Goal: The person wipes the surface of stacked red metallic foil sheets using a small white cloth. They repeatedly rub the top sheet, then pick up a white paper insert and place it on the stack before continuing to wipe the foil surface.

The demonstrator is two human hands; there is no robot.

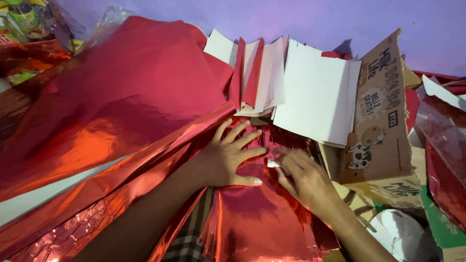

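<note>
My left hand [227, 156] lies flat, fingers spread, on a stack of shiny red foil sheets [257, 218] in front of me. My right hand [302, 178] is just beside it, its fingertips pinching a small white piece [273, 164] against the red foil. The two hands nearly touch at the fingertips. A large loose sheet of red foil [121, 102] drapes over my left forearm and spreads to the left.
Behind the hands lie cut sheets, white on one side and red on the other [315, 92]. A torn brown cardboard box [381, 121] stands at the right. More red foil [444, 160] is at the far right; plastic-wrapped goods [26, 22] sit top left.
</note>
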